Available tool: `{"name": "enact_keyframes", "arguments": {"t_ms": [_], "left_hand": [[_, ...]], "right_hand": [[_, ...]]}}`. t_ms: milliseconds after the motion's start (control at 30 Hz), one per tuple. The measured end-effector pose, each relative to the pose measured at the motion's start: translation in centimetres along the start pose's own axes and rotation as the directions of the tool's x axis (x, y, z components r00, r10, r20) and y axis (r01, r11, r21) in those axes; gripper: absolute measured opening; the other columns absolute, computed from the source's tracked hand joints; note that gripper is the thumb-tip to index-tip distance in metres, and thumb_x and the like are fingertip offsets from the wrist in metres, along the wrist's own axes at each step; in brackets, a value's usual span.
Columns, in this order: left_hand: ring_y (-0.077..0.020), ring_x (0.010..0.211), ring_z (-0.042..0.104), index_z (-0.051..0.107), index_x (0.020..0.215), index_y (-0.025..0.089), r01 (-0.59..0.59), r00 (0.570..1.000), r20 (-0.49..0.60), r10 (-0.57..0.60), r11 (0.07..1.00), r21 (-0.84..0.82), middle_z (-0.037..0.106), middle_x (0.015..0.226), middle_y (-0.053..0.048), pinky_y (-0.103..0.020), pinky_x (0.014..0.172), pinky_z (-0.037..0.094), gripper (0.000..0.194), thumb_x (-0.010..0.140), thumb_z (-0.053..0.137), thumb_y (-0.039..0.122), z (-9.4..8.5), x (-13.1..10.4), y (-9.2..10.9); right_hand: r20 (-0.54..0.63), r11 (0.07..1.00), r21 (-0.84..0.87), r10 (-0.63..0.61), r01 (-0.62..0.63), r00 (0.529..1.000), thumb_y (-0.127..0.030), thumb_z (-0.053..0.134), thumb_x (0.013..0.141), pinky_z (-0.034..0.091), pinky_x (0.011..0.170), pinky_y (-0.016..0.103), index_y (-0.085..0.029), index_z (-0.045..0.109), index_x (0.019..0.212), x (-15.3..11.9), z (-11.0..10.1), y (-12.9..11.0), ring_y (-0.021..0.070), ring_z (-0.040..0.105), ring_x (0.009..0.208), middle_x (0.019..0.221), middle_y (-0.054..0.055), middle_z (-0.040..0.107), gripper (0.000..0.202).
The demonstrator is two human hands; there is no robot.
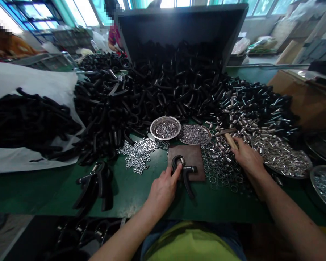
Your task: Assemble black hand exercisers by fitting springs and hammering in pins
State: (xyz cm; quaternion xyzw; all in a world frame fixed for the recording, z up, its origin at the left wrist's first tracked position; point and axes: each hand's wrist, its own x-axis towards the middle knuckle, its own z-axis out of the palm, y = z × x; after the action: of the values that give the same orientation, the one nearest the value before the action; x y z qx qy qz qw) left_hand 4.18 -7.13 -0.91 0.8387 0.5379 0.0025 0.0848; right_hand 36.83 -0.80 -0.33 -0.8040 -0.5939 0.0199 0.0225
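Observation:
A black hand grip strengthener (188,183) with a coil spring lies partly on a square brown pad (197,154) in front of me. My left hand (162,186) is closed on its left side, the index finger laid near the spring; its left handle is mostly hidden. My right hand (248,157) is wrapped round the wooden handle of a hammer (229,137), held above the loose springs on the right. Small metal rings (212,179) lie spread just right of the pad. Shiny nuts (138,156) are scattered to its left.
Beyond the pad are a bowl (165,137) and an oval dish (195,142) of small metal parts. Black handles (163,90) are heaped behind them, below a tipped bin (184,29). Several grips (97,185) stand at left. Two people work in the background.

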Motion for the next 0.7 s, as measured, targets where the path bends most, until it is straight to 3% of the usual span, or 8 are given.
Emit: {"name": "enact_keyframes", "arguments": {"t_ms": [100,200,333,433,500,600,700], "left_hand": [[-0.0197,0.086,0.058,0.021,0.145,0.028,-0.001,1.0,0.028,0.001,1.0,0.001,0.054,0.107,-0.01,-0.026,0.064,0.051,0.06,0.088,0.037,0.013,0.0,0.0,0.0],[-0.0187,0.085,0.058,0.02,0.145,0.027,-0.007,1.0,0.029,0.007,1.0,-0.006,0.054,0.107,-0.01,-0.026,0.066,0.051,0.063,0.087,0.037,0.01,0.2,0.1,0.0],[-0.0188,0.086,0.058,0.019,0.145,0.025,-0.027,0.999,0.018,0.027,0.999,-0.031,0.054,0.105,-0.01,-0.028,0.069,0.052,0.064,0.086,0.036,0.008,0.4,0.1,-0.1],[-0.018,0.085,0.058,0.021,0.145,0.026,-0.023,1.0,0.014,0.023,0.999,-0.034,0.054,0.105,-0.009,-0.027,0.069,0.051,0.064,0.085,0.036,0.007,0.4,0.1,-0.1],[-0.018,0.085,0.058,0.022,0.144,0.025,-0.02,1.0,0.014,0.02,1.0,-0.022,0.054,0.105,-0.01,-0.026,0.069,0.051,0.064,0.085,0.036,0.007,0.3,0.1,0.0],[-0.0187,0.086,0.058,0.024,0.143,0.025,-0.025,1.0,0.004,0.025,0.999,-0.023,0.054,0.107,-0.01,-0.027,0.069,0.051,0.062,0.085,0.036,0.007,0.1,0.0,0.0],[-0.0192,0.085,0.059,0.027,0.141,0.024,-0.021,0.999,-0.045,0.017,0.995,-0.101,0.055,0.108,-0.009,-0.029,0.07,0.051,0.057,0.087,0.038,0.011,0.4,-0.1,-0.3]], "right_hand": [[-0.072,0.999,0.05,0.022,-0.018,0.997,-0.027,0.038,0.089,0.046,0.072,0.044,-0.014,0.045,0.131,0.5,0.2,-0.2,0.0322,0.062,0.089,0.108,0.022,0.06,0.045],[-0.091,0.967,0.253,-0.018,0.041,0.996,-0.033,0.041,0.088,0.048,0.075,0.043,-0.014,0.046,0.131,-0.1,-0.8,-1.1,0.0307,0.063,0.09,0.11,0.02,0.061,0.047],[-0.019,0.782,0.574,-0.284,0.243,0.959,-0.04,0.038,0.091,0.05,0.08,0.039,-0.025,0.039,0.138,-3.3,-2.8,-4.4,0.0246,0.065,0.09,0.11,0.009,0.066,0.049],[-0.056,0.68,0.619,-0.461,0.393,0.885,-0.034,0.033,0.093,0.044,0.096,0.041,-0.027,0.035,0.141,-5.9,-3.1,-7.6,0.0239,0.057,0.114,0.128,0.007,0.058,0.049],[-0.042,0.661,0.602,-0.533,0.447,0.845,-0.031,0.035,0.092,0.042,0.099,0.042,-0.026,0.036,0.141,-6.9,-2.5,-9.0,0.0237,0.053,0.12,0.132,0.006,0.055,0.049],[0.046,0.672,0.595,-0.577,0.441,0.816,-0.03,0.038,0.091,0.045,0.095,0.042,-0.025,0.043,0.136,-7.2,-1.5,-9.4,0.0246,0.058,0.113,0.126,0.008,0.06,0.046],[0.119,0.667,0.702,-0.455,0.249,0.882,-0.039,0.038,0.091,0.053,0.076,0.035,-0.024,0.046,0.134,-7.9,-1.3,-8.1,0.022,0.066,0.091,0.105,0.008,0.068,0.046]]}}
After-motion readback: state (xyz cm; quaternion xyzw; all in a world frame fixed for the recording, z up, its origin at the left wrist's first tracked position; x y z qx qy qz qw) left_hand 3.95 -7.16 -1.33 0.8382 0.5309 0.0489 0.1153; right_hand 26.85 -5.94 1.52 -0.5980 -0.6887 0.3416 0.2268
